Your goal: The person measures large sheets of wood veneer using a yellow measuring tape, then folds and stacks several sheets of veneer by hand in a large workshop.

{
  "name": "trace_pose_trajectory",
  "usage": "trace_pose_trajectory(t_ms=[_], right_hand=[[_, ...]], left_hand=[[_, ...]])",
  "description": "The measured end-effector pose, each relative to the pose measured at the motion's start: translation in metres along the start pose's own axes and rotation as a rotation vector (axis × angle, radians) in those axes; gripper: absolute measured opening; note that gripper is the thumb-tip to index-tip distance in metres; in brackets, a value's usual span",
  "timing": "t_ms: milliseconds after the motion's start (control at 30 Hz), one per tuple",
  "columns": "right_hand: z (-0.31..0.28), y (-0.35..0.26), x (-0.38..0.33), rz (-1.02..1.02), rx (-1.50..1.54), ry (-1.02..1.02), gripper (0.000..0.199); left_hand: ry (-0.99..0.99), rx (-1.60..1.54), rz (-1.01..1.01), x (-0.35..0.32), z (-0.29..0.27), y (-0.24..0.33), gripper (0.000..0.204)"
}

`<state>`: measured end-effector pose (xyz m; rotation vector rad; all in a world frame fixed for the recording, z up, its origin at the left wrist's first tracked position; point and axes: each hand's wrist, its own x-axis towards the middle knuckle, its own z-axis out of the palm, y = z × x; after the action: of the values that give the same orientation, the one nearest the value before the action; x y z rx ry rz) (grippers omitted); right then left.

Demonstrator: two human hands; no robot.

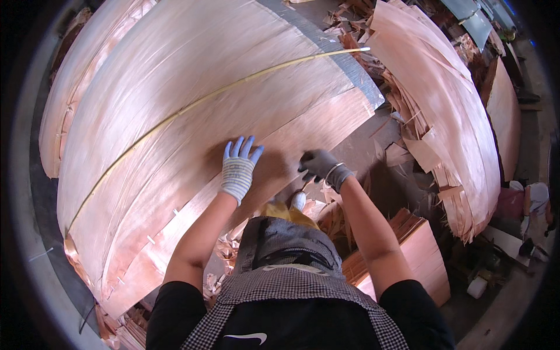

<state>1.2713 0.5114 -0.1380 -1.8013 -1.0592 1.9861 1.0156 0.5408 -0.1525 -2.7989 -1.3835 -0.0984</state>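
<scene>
A large thin sheet of reddish wood veneer [192, 87] lies on top of a stack in front of me. A thin yellow stick [175, 115] lies across it from lower left to upper right. My left hand [238, 166], in a white and blue glove, rests flat on the veneer near its front edge with fingers spread. My right hand [321, 166], in a dark grey glove, grips the front edge of the veneer sheet just to the right.
A second tall stack of veneer sheets [449, 116] with ragged edges stands to the right. Veneer scraps [361, 35] litter the floor between the stacks. A low pile of boards [420, 251] sits at lower right. Another person [528, 207] crouches at the far right.
</scene>
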Motion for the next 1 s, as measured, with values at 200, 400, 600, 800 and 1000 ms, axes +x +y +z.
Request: trace_pose_trajectory(t_ms=[200,400,600,800,1000], right_hand=[[-0.038,-0.019,0.037,-0.253,-0.139,0.101,0.017],[-0.082,-0.04,0.048,-0.239,0.048,0.278,0.016],[-0.042,-0.031,0.079,-0.233,-0.09,0.303,0.019],[-0.044,-0.02,0.074,-0.386,-0.453,0.32,0.023],[-0.212,0.005,0.075,-0.22,-0.222,0.493,0.028]], left_hand=[[-0.319,-0.174,0.045,0.025,-0.014,0.052,0.024],[-0.031,-0.23,0.033,0.074,-0.001,0.052,0.026],[-0.02,-0.206,-0.187,0.084,-0.001,0.059,0.049],[-0.105,-0.328,-0.065,0.096,0.014,0.068,0.057],[-0.364,-0.148,-0.265,0.159,-0.025,0.1,0.042]])
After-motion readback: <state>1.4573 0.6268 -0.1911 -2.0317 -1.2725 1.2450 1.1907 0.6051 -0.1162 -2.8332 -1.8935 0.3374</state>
